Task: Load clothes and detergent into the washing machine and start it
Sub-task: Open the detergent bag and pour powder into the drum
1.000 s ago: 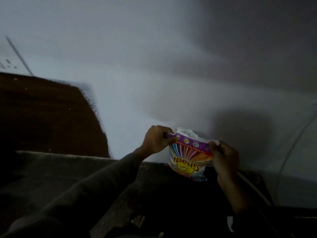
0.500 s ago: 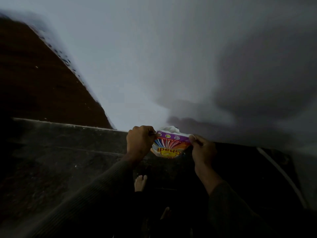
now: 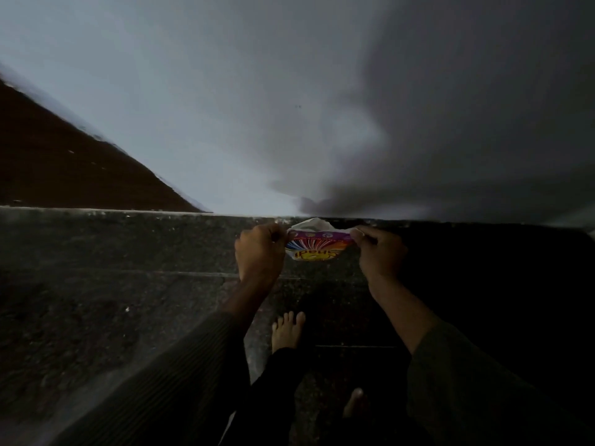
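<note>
A small colourful detergent packet (image 3: pixel 317 246), purple along its top with a rainbow burst and yellow lettering, hangs between both hands in front of me. My left hand (image 3: pixel 259 252) pinches the packet's left top corner. My right hand (image 3: pixel 380 251) pinches the right top corner. White inner film shows at the packet's opened top edge. No washing machine or clothes are in view.
A pale wall (image 3: pixel 225 107) fills the upper half, with a dark brown panel (image 3: pixel 64 169) at the left. Below runs a dark speckled stone floor (image 3: pixel 96 284) with a step edge. My bare feet (image 3: pixel 286 329) stand under the hands. The right side is in deep shadow.
The view has tilted further down, so more floor and my feet show. Both hands keep hold of the packet, which now looks flatter and stretched sideways.
</note>
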{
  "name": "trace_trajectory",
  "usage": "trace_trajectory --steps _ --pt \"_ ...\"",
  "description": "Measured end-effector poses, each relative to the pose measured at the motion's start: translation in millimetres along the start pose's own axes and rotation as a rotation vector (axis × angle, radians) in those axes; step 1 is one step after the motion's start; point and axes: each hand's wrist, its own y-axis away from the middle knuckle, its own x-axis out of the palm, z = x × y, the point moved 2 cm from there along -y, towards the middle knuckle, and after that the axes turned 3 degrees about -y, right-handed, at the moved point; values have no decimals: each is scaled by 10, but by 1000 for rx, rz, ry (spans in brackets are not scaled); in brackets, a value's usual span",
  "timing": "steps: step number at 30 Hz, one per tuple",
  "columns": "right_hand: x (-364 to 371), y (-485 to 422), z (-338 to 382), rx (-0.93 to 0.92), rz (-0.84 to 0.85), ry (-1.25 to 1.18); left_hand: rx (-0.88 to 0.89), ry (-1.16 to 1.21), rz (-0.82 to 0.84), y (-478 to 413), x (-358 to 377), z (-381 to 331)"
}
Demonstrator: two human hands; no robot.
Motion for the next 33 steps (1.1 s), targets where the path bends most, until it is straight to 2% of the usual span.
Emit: trace_trajectory --steps 5,10,15,21,29,33 --pt "426 -319 -301 39 34 35 -26 -56 34 -275 494 371" --pt "698 -610 -485 35 69 70 20 -93 26 -548 798 582" --pt "790 -834 -505 11 58 108 139 -98 0 -777 895 565" --pt "734 -792 -456 -45 175 217 103 -107 81 -726 847 433" --pt "191 -84 -395 -140 226 390 420 -321 145 -210 463 90" --pt "-228 394 -376 -178 146 482 546 -346 189 157 243 -176"
